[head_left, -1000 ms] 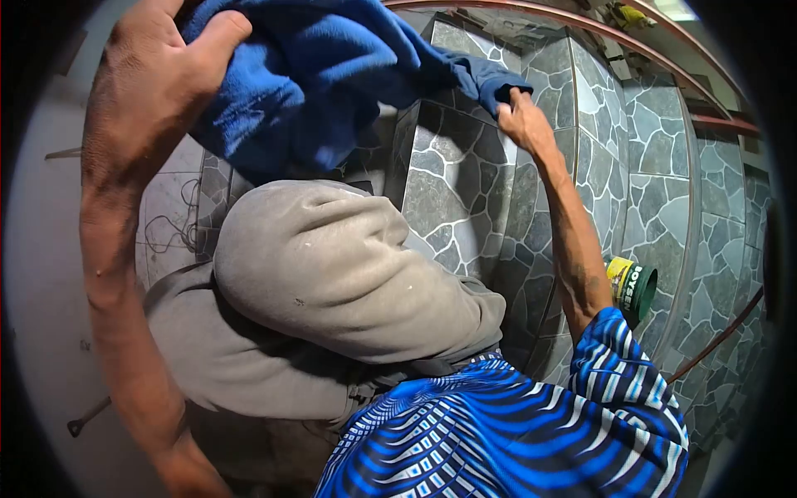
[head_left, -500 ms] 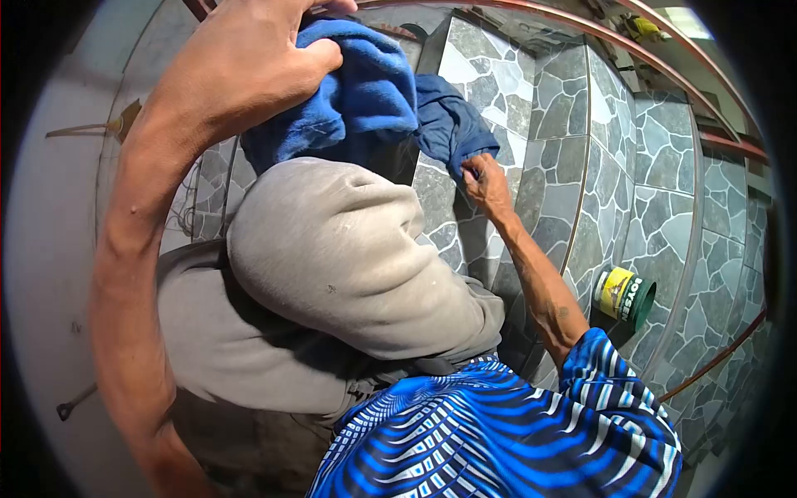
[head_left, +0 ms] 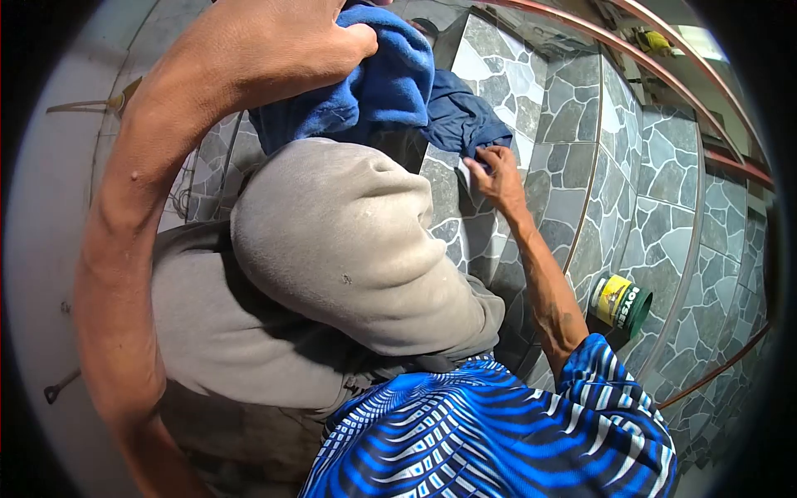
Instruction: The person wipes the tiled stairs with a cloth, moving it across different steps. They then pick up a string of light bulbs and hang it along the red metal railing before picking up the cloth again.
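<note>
A bright blue fleecy cloth hangs bunched at the top of the view, in front of my raised knee. My left hand is closed on its upper part, with the fingers mostly hidden behind the hand and the top edge. To its right a darker navy cloth drapes over the tiled ledge. My right hand holds the lower right end of this navy cloth, fingers curled over the hem and the thumb a little apart below.
My grey trouser leg fills the middle. Stone-patterned tiled steps rise on the right, with a green and yellow paint can lying tilted there. Reddish metal bars cross the upper right. A shovel-like handle shows at far left.
Both hands and the cloths have shifted slightly right and up in view. The fingers of my right hand have loosened a little at the navy cloth's hem.
</note>
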A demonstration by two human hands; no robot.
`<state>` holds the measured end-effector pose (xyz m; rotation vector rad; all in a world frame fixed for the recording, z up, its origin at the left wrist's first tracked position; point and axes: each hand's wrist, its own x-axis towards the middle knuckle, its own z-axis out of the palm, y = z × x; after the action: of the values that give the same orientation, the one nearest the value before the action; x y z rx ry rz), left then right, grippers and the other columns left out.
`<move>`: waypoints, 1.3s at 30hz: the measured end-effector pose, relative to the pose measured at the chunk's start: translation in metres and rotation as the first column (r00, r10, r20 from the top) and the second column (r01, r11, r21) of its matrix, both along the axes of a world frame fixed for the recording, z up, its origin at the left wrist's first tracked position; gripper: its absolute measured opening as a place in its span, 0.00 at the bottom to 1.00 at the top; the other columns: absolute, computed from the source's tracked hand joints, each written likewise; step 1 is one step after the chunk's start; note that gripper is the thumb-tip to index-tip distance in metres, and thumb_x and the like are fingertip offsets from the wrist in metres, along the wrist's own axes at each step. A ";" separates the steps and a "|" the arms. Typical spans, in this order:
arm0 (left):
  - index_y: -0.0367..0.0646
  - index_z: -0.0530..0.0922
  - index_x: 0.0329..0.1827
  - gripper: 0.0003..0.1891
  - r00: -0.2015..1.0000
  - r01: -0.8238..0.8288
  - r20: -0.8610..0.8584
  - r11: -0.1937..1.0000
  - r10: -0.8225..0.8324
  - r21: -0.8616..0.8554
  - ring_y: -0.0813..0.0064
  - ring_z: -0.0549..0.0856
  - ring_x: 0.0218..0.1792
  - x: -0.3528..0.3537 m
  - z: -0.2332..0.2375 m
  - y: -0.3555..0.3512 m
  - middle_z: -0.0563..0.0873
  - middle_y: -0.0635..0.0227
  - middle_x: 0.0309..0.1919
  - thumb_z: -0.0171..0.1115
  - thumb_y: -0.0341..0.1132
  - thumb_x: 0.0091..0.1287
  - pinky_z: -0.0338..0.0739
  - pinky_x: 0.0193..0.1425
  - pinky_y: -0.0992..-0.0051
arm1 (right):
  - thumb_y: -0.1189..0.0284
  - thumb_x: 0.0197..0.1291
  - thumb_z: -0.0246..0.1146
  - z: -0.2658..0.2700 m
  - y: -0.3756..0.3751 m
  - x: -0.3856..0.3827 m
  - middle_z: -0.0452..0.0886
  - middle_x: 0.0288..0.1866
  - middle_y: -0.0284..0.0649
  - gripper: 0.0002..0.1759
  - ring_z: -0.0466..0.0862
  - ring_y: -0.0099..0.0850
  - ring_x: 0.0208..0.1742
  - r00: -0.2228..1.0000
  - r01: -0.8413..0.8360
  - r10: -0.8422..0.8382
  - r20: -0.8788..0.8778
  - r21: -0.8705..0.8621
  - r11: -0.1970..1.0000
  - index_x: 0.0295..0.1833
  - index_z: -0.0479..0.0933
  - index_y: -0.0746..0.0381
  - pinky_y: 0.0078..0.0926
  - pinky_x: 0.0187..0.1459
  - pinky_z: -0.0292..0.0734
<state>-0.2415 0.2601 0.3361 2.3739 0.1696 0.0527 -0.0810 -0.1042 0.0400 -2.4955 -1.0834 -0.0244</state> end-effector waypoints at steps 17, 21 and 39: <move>0.29 0.84 0.42 0.16 0.984 0.042 0.163 0.976 -0.078 0.212 0.59 0.90 0.34 -0.004 -0.008 -0.015 0.88 0.48 0.30 0.58 0.30 0.54 0.83 0.43 0.66 | 0.79 0.57 0.64 -0.027 0.003 0.007 0.77 0.37 0.53 0.08 0.80 0.54 0.38 0.997 0.012 -0.008 -0.074 0.063 0.998 0.43 0.78 0.63 0.47 0.39 0.75; 0.29 0.84 0.43 0.16 0.993 0.029 -0.112 0.999 -0.031 -0.014 0.57 0.90 0.35 0.007 0.007 -0.009 0.89 0.47 0.32 0.59 0.30 0.55 0.83 0.45 0.66 | 0.81 0.57 0.64 -0.036 -0.006 0.019 0.77 0.37 0.53 0.09 0.80 0.53 0.38 0.998 -0.050 0.049 0.041 0.011 0.999 0.44 0.76 0.64 0.47 0.41 0.75; 0.28 0.85 0.42 0.17 0.981 0.160 0.093 0.979 -0.173 0.125 0.49 0.89 0.41 0.012 -0.010 -0.004 0.88 0.42 0.35 0.59 0.31 0.54 0.83 0.50 0.62 | 0.83 0.55 0.60 -0.021 -0.003 0.007 0.73 0.38 0.53 0.09 0.76 0.56 0.39 0.988 -0.106 0.110 -0.112 0.047 0.993 0.42 0.73 0.63 0.47 0.41 0.72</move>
<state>-0.2297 0.2561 0.3265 2.4863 -0.0852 0.1085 -0.0742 -0.1073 0.0190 -2.3674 -1.1564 0.1249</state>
